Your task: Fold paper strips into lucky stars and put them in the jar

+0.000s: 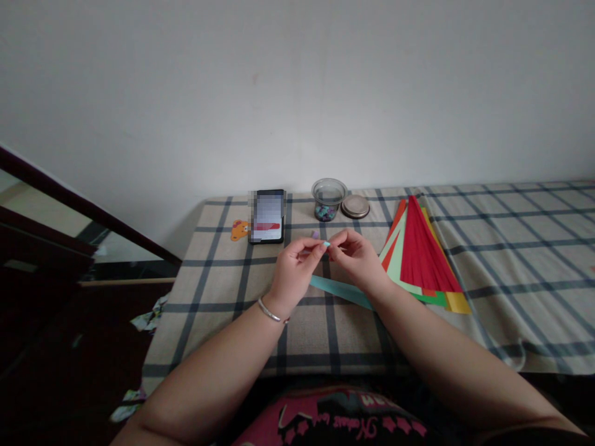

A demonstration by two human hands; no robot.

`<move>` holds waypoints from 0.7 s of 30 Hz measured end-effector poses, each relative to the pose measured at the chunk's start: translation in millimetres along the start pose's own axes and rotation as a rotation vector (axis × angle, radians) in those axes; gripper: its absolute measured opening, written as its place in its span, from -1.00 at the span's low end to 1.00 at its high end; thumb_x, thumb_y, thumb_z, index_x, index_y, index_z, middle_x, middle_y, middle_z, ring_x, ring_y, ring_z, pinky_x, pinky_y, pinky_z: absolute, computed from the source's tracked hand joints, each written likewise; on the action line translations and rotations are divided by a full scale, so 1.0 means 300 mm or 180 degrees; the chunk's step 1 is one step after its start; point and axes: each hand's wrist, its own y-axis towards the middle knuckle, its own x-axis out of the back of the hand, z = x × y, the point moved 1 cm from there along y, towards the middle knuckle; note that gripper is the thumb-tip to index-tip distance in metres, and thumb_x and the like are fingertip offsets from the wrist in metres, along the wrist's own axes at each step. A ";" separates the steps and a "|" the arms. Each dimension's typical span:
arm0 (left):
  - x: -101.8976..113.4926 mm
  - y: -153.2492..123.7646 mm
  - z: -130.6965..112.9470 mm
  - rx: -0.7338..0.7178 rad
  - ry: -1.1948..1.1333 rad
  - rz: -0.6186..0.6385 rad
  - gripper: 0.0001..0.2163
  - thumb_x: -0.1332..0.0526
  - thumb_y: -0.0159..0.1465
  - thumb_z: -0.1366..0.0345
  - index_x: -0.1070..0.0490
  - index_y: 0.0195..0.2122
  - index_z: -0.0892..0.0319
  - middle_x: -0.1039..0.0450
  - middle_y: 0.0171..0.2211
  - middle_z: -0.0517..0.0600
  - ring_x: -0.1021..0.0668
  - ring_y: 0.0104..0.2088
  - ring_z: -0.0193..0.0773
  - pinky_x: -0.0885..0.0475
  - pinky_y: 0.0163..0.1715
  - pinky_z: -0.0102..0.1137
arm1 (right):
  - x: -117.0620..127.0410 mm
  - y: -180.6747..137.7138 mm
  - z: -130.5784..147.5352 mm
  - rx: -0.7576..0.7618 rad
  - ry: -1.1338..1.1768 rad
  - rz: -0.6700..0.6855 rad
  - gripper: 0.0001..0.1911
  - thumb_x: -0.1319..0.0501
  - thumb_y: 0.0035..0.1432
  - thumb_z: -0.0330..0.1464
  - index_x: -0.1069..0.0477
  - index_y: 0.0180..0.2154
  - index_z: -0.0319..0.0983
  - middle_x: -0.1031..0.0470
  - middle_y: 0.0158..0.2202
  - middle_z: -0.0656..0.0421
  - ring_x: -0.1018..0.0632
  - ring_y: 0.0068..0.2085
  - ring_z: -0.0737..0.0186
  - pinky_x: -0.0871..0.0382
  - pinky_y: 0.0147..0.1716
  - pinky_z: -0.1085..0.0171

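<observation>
- Left hand (297,266): fingertips pinched on the near end of a long, narrow teal paper strip (341,290), above the checked tablecloth (223,297).
- Right hand (356,257): fingertips pinched on the same end, touching the left hand; the strip trails beneath the right wrist.
- Fanned stack of red, green and yellow paper sheets (425,260): just right of the hands.
- Small clear glass jar (328,199) and round metal lid (356,206): beyond the hands, side by side.

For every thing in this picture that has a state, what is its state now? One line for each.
Glass jar: open, small coloured pieces inside.
Jar lid: off, lying flat beside the jar.
Phone: screen lit, lying flat.
Teal paper strip: one end pinched at the fingertips, the rest trailing over the checked cloth.
Left hand: shut on the strip.
Right hand: shut on the strip.
Coloured paper strips: fanned out, lying flat.
</observation>
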 end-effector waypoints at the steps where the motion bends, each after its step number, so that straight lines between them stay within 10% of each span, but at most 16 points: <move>1: 0.000 0.000 0.000 -0.0013 0.0039 -0.0015 -0.79 -0.28 0.19 0.13 -0.51 -0.31 0.19 -0.58 -0.34 0.01 -0.59 -0.34 -0.28 -0.49 -0.30 -0.41 | -0.001 -0.002 0.003 0.0082 -0.0068 -0.0028 -0.67 -0.37 -0.07 -0.13 -0.35 -0.50 -0.21 -0.39 -0.52 0.25 -0.41 -0.46 0.36 -0.33 -0.45 0.33; 21: -0.012 0.005 0.015 0.0456 -0.0714 -0.0031 -0.75 -0.32 0.13 0.11 -0.52 -0.32 0.21 -0.58 -0.37 0.00 -0.58 -0.37 -0.30 -0.50 -0.28 -0.37 | 0.000 0.012 0.004 -0.0506 0.0772 0.0486 -0.65 -0.43 -0.15 -0.11 -0.41 -0.51 -0.23 -0.43 -0.56 0.26 -0.38 -0.52 0.41 -0.27 -0.49 0.36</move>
